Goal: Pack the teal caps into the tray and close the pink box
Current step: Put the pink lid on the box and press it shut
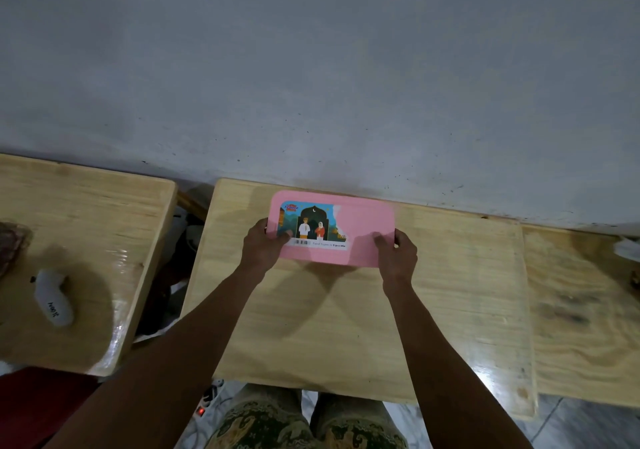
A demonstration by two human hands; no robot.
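A pink box (363, 227) with a colourful picture label on its lid lies flat at the far middle of the wooden table (346, 327), lid on. My left hand (263, 248) grips its left end, thumb on the lid. Gripping the right end is my right hand (396, 253), thumb also on top. No teal caps or tray show; the lid hides the box's inside.
A grey wall rises just behind the table. A second wooden table (90, 241) stands to the left with a white device (55, 298) on it. Another wooden surface (585, 310) adjoins on the right. My knees and a power strip (207, 402) sit below the near edge.
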